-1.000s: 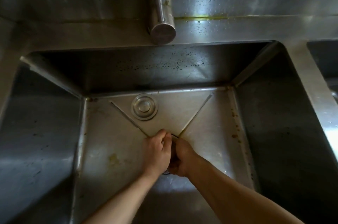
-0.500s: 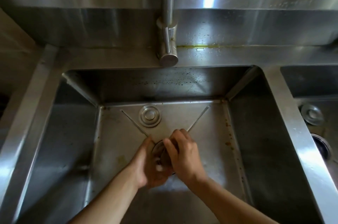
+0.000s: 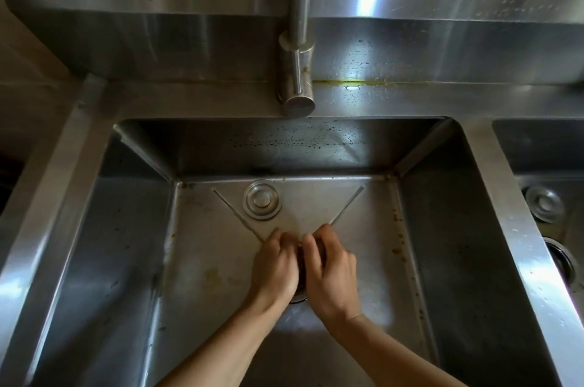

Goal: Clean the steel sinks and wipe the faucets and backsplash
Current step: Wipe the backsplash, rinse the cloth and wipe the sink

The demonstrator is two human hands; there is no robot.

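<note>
I look down into a deep steel sink [image 3: 215, 263] with brown stains on its floor. Both my hands are on the round drain strainer [image 3: 299, 295] at the middle of the floor. My left hand [image 3: 275, 269] covers its left side, fingers curled over the rim. My right hand [image 3: 331, 273] covers the right side, fingers curled into the opening. Most of the strainer is hidden under them. The faucet [image 3: 298, 70] rises from the back ledge above the sink. Behind it runs the steel backsplash [image 3: 442, 48], spotted with droplets.
A round steel cap [image 3: 261, 199] sits on the sink floor beyond my hands. Yellow grime [image 3: 350, 82] lines the seam under the backsplash. To the right, past a steel divider [image 3: 505, 212], a second sink [image 3: 543, 149] has its own cap [image 3: 544, 204] and open drain [image 3: 559, 260].
My view has pulled back and up, so the backsplash and second sink now show. My hands have spread from a tight clasp to either side of the drain strainer.
</note>
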